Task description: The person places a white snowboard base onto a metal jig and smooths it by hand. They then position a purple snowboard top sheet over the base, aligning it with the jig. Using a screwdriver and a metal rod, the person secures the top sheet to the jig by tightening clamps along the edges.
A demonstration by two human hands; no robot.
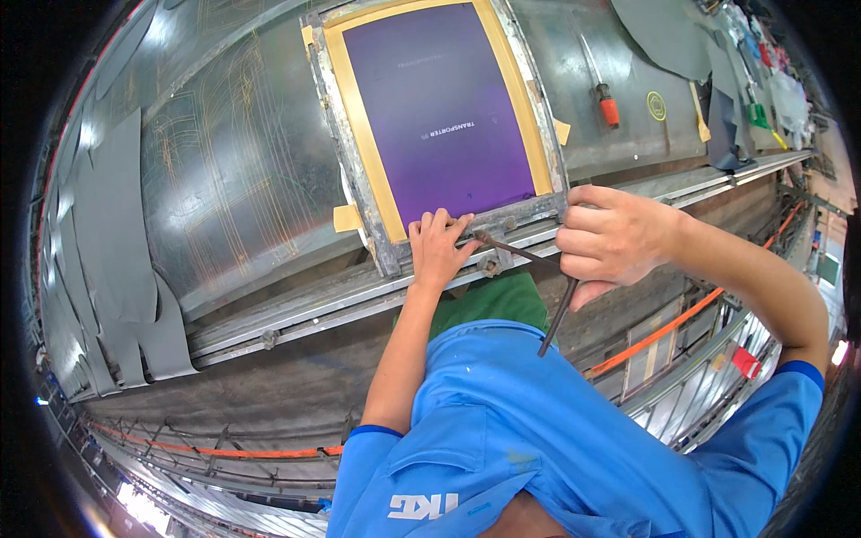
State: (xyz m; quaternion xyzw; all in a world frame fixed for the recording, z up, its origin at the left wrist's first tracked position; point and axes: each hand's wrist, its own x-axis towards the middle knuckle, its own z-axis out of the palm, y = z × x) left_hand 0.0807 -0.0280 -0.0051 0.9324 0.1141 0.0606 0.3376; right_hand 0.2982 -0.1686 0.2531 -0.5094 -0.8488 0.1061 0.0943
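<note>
A screen-printing frame (543, 125), with a purple mesh panel (439, 117) bordered by tan tape, lies on the long table in front of me. My left hand (436, 247) rests on its near edge, fingers spread, the thumb beside the tip of a dark metal wrench. My right hand (596, 238) is closed round the handle of that wrench (518, 249). From the hand, its shaft runs left to a fitting on the near side of the frame, while a bar sticks out below the fist. A bolt (489, 267) sits on the rail just below; the exact contact is hard to see.
A metal rail (296, 319) runs along the table's near edge. To the right lie an orange-handled screwdriver (608, 106), a brush-like tool (700, 117) and dark sheets (723, 121). Grey sheets (112, 224) drape over the left side. An orange strip (659, 332) runs behind me.
</note>
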